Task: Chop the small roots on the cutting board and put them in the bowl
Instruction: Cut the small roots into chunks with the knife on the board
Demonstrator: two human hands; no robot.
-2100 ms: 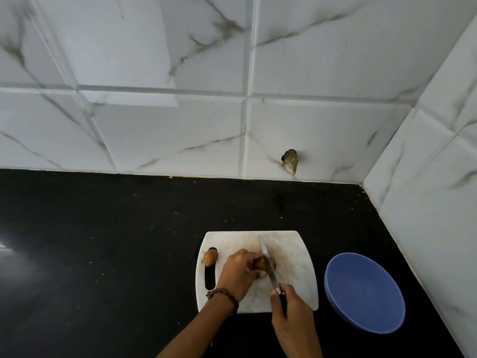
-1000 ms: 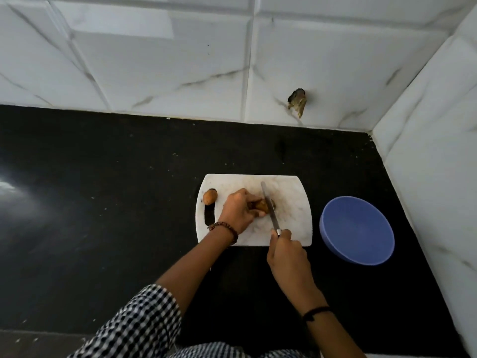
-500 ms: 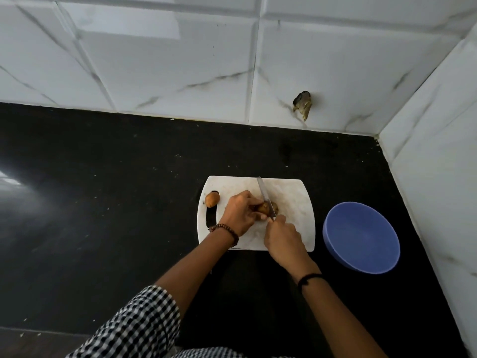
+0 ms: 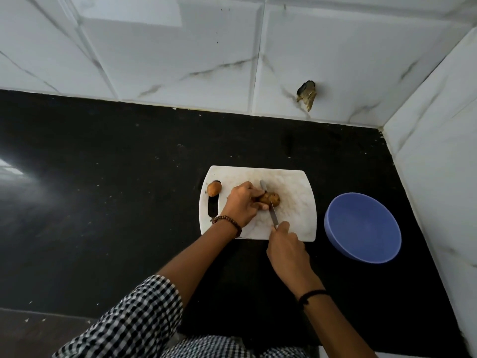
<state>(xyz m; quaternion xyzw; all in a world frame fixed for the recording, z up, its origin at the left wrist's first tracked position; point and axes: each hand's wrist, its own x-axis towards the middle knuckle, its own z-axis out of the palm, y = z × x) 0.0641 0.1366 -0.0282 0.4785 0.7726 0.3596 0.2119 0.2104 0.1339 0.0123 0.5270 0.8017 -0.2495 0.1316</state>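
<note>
we see a white cutting board (image 4: 294,184) lying on a black counter (image 4: 103,189), close to the corner of a wall of white marbled tiles (image 4: 180,47). a small brown root (image 4: 273,198) lies near the middle of the board. the left hand (image 4: 241,204) comes over it from the left, its fingers curled down around the root's left end and pinning it to the board, so only the right end shows. a narrow knife (image 4: 274,215) crosses the root, with the blade running from the near edge of the board towards the far edge and its tip showing just beyond the root. the right hand (image 4: 285,245) grips the handle at the near edge of the board, fingers clenched round it and the forefinger stretched along the top towards the blade.

a second root (image 4: 213,188), whole and rounder, sits at the far end of the handle slot on the board's left side, apart from both hands. a blue bowl (image 4: 366,228) stands on the counter just to the right of the board, not touching it, and we see nothing in it.

the left wrist wears a beaded bracelet (image 4: 228,221), the right wrist a thin black band (image 4: 311,295), and a checked sleeve (image 4: 134,319) covers the left upper arm. a rough hole (image 4: 307,95) breaks one wall tile behind the board.
</note>
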